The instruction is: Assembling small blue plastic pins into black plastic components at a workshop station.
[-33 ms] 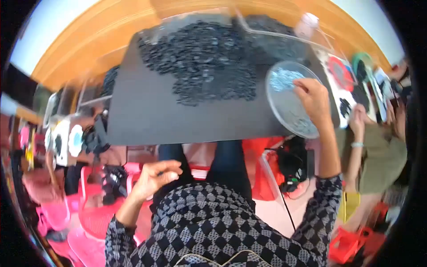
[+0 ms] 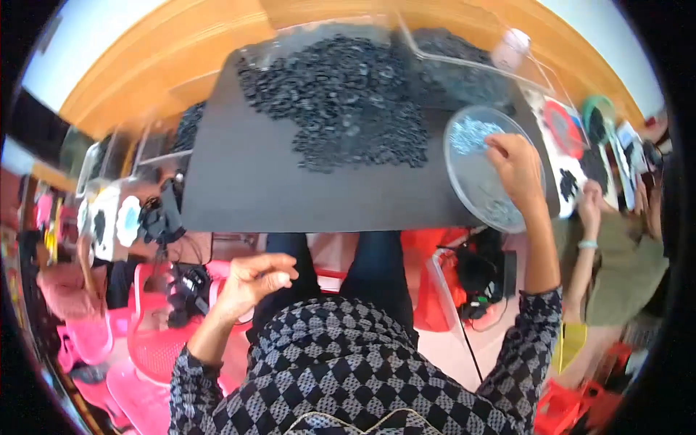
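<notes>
At the far right of the dark table, my right hand [image 2: 515,165] reaches over a round clear tray [image 2: 464,190]. Its thumb and fingertips are pinched together at the edge of a pile of small light-blue pieces [image 2: 470,135]; whatever lies between them is too small to make out. Greyer small bits [image 2: 500,210] lie in the near part of this tray. My left hand [image 2: 254,284] hangs in front of the table's near edge, above my lap. Its fingers are curled toward the thumb, and anything held there is hidden.
A heap of small black parts [image 2: 348,101] covers the far half of the dark table [image 2: 246,192]. Behind it stand clear bins [image 2: 464,69] and a pale cup [image 2: 511,49]. A co-worker's arm [image 2: 589,232] is at right. Pink chairs [image 2: 156,341] stand at left.
The whole view has shifted slightly, so the table and tray appear a little farther right. Both hands keep nearly the same pose, the right one still at the blue pieces.
</notes>
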Motion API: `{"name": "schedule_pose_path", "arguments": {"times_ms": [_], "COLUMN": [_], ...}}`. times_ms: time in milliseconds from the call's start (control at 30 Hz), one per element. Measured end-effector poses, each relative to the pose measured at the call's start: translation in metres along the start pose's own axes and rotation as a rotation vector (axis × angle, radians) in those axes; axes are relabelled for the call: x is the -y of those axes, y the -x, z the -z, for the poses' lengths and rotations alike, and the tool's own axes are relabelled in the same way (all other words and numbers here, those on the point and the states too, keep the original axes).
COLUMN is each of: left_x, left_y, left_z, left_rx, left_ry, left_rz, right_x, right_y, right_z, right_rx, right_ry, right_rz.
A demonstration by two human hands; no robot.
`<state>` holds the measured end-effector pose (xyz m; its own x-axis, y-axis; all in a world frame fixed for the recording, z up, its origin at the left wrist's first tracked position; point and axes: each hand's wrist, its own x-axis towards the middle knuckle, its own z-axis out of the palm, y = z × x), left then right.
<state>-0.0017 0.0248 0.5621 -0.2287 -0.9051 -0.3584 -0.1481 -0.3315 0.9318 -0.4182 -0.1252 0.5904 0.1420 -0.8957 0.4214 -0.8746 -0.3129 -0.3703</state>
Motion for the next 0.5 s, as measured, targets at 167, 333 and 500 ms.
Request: {"name": "schedule_pose_path", "arguments": {"times_ms": [167, 333, 500], "left_x": [-0.034, -0.053, -0.093], "left_y": [-0.039, -0.081, -0.047], "left_z": [0.012, 0.019, -0.009], "left_rx": [-0.436, -0.49, -0.457], "left_ry": [-0.635, -0.931, -0.252], "left_rz": [-0.561, -0.781, -0.674], "right_x": [0.0, 0.025, 0.07], "right_y": [-0.009, 0.005, 0.028], "right_z": [-0.017, -0.005, 0.014], "right_rx": [0.034, -0.048, -0.09], "right_ry": [0.047, -0.015, -0.211], "right_rz": [0.094, 0.122, 0.024]}}
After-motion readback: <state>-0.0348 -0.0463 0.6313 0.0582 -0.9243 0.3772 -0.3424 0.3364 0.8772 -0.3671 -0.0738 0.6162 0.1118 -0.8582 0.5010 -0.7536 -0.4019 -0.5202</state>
